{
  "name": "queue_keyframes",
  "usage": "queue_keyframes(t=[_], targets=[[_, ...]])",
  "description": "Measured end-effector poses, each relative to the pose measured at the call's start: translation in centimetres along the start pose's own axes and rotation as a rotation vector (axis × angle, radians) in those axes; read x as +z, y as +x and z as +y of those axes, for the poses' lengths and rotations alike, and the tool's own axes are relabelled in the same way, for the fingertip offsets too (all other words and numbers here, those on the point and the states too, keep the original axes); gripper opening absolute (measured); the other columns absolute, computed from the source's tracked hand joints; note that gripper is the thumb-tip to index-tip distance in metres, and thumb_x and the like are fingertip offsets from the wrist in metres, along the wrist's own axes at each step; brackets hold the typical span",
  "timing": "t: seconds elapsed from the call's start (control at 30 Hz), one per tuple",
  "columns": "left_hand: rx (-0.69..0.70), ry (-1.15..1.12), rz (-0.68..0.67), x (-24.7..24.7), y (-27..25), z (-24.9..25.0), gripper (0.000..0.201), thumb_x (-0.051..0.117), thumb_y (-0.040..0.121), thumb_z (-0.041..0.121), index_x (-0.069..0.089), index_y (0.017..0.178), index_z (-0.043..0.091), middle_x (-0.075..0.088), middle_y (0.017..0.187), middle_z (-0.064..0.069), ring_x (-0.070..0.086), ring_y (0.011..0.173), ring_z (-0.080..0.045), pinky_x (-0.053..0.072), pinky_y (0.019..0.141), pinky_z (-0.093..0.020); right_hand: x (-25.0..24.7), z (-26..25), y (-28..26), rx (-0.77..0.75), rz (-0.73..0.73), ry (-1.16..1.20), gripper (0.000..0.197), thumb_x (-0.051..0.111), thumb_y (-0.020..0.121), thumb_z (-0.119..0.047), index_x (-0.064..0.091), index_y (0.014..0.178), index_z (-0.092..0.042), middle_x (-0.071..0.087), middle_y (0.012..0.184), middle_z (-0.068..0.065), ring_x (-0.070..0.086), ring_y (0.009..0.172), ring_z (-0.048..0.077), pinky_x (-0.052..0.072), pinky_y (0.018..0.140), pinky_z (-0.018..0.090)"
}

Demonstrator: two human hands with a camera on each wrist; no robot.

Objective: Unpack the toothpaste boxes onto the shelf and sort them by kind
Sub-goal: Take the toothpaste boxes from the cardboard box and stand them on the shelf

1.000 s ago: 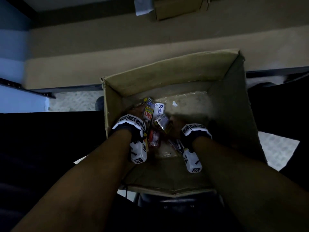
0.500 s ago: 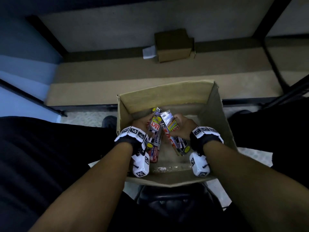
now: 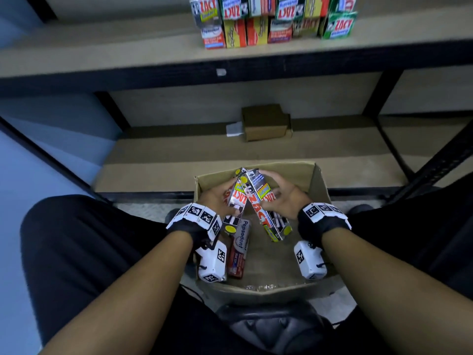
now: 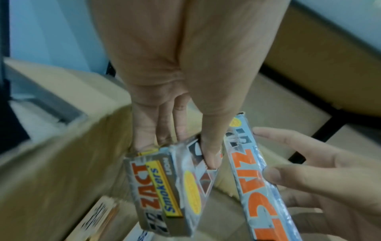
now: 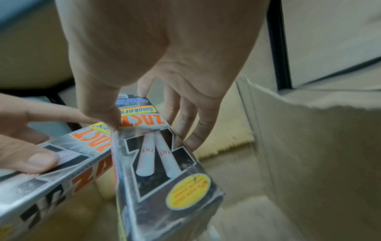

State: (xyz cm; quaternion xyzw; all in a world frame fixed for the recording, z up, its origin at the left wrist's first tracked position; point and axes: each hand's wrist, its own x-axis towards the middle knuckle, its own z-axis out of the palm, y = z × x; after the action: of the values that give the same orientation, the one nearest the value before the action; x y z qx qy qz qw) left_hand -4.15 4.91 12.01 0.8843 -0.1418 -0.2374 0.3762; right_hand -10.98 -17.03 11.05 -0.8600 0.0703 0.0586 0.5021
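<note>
Glossy silver Zact carton (image 3: 236,198) in left grip (image 3: 215,199); matching carton (image 3: 266,206) in right grip (image 3: 284,198).

Left box: a long silver Zact Smokers toothpaste carton (image 3: 236,198) with orange lettering, pinched in the left hand (image 3: 213,198), tilted, its far end meeting the other.
Right box: a matching silver Zact carton (image 3: 266,203), gripped by the right hand (image 3: 284,198), leaning the opposite way.
Below the left hand: a red-and-white Pepsodent carton (image 3: 239,248) lying flat in the brown cardboard box (image 3: 317,185).
Shelf above the hands: stacked red, green and silver cartons (image 3: 273,20), seemingly on end.
</note>
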Motion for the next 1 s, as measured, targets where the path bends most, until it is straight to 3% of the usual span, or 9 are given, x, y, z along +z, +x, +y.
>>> queue_keyframes(t=[0.07, 0.13, 0.23, 0.4, 0.53, 0.7, 0.8, 0.93, 1.0], targets=[[0.005, -0.033, 0.035, -1.1, -1.1, 1.2, 0.094, 0.08, 0.075, 0.0, 0.035, 0.148, 0.038, 0.058, 0.087, 0.015, 0.058, 0.077, 0.005, 0.044, 0.063, -0.001, -0.6, -1.3, -0.1, -0.018, 0.001, -0.003, 0.081, 0.08, 0.075, -0.022, 0.04, 0.134, -0.059, 0.066, 0.101, 0.004, 0.069, 0.088, 0.02, 0.062, 0.066, 0.033], [0.042, -0.056, 0.088, -2.0, -1.6, 2.2, 0.094, 0.081, 0.073, 0.0, 0.037, 0.147, 0.038, 0.066, 0.097, 0.012, 0.058, 0.076, 0.012, 0.047, 0.062, -0.004, -1.3, -2.8, -0.2, -0.035, 0.01, 0.007, 0.078, 0.079, 0.077, -0.02, 0.041, 0.136, -0.055, 0.068, 0.101, 0.002, 0.069, 0.091, 0.018, 0.061, 0.061, 0.028], [0.081, -0.119, 0.128, -3.6, -2.6, 4.0, 0.093, 0.079, 0.074, -0.001, 0.039, 0.147, 0.04, 0.069, 0.104, 0.012, 0.067, 0.092, 0.003, 0.056, 0.073, -0.017, -2.5, -5.0, -0.5, -0.068, 0.036, 0.038, 0.077, 0.079, 0.079, -0.017, 0.042, 0.138, -0.05, 0.07, 0.098, -0.005, 0.066, 0.083, 0.006, 0.055, 0.055, 0.02], [0.163, -0.198, 0.167, -6.5, -5.0, 8.2, 0.086, 0.073, 0.081, -0.005, 0.035, 0.15, 0.031, 0.055, 0.088, 0.02, 0.053, 0.061, 0.027, 0.043, 0.048, -0.003, -4.5, -9.3, -1.0, -0.146, 0.054, 0.043, 0.076, 0.077, 0.081, -0.017, 0.04, 0.139, -0.048, 0.068, 0.102, -0.007, 0.065, 0.086, 0.003, 0.054, 0.058, 0.019], [0.254, -0.199, 0.249, -8.3, -5.7, 9.7, 0.086, 0.073, 0.08, -0.006, 0.036, 0.15, 0.028, 0.057, 0.096, 0.018, 0.058, 0.069, 0.021, 0.046, 0.053, -0.005, -5.6, -12.9, -1.4, -0.232, 0.113, 0.042, 0.074, 0.077, 0.081, -0.017, 0.041, 0.14, -0.044, 0.069, 0.101, -0.009, 0.067, 0.082, -0.001, 0.055, 0.059, 0.018], [0.294, -0.149, 0.349, -11.0, -6.4, 11.4, 0.089, 0.081, 0.078, 0.015, 0.034, 0.147, 0.046, 0.064, 0.101, 0.009, 0.061, 0.089, 0.002, 0.052, 0.068, -0.017, -6.8, -17.2, -1.6, -0.305, 0.17, 0.043, 0.073, 0.078, 0.079, -0.023, 0.043, 0.136, -0.05, 0.074, 0.096, -0.006, 0.07, 0.08, 0.003, 0.061, 0.071, 0.027], [0.347, -0.123, 0.391, -12.8, -7.0, 12.7, 0.088, 0.081, 0.078, 0.019, 0.033, 0.147, 0.048, 0.066, 0.106, 0.009, 0.061, 0.091, 0.001, 0.047, 0.068, -0.013, -7.7, -19.8, -1.8, -0.341, 0.202, 0.036, 0.071, 0.077, 0.08, -0.024, 0.043, 0.137, -0.048, 0.073, 0.093, -0.006, 0.069, 0.076, 0.004, 0.055, 0.063, 0.021], [0.4, -0.106, 0.449, -15.3, -7.4, 14.6, 0.09, 0.083, 0.076, 0.02, 0.034, 0.147, 0.046, 0.062, 0.12, 0.008, 0.059, 0.093, -0.002, 0.046, 0.066, -0.005, -8.9, -23.0, -1.9, -0.368, 0.26, 0.018, 0.071, 0.078, 0.076, -0.032, 0.043, 0.135, -0.051, 0.07, 0.108, -0.003, 0.067, 0.091, 0.016, 0.059, 0.081, 0.038], [0.414, -0.09, 0.481, -16.5, -7.7, 15.6, 0.09, 0.083, 0.076, 0.021, 0.034, 0.146, 0.05, 0.066, 0.114, 0.007, 0.061, 0.092, -0.001, 0.047, 0.068, -0.008, -9.8, -24.6, -2.1, -0.367, 0.295, 0.007, 0.072, 0.078, 0.077, -0.03, 0.043, 0.138, -0.046, 0.067, 0.101, -0.011, 0.066, 0.086, 0.007, 0.058, 0.081, 0.032]])
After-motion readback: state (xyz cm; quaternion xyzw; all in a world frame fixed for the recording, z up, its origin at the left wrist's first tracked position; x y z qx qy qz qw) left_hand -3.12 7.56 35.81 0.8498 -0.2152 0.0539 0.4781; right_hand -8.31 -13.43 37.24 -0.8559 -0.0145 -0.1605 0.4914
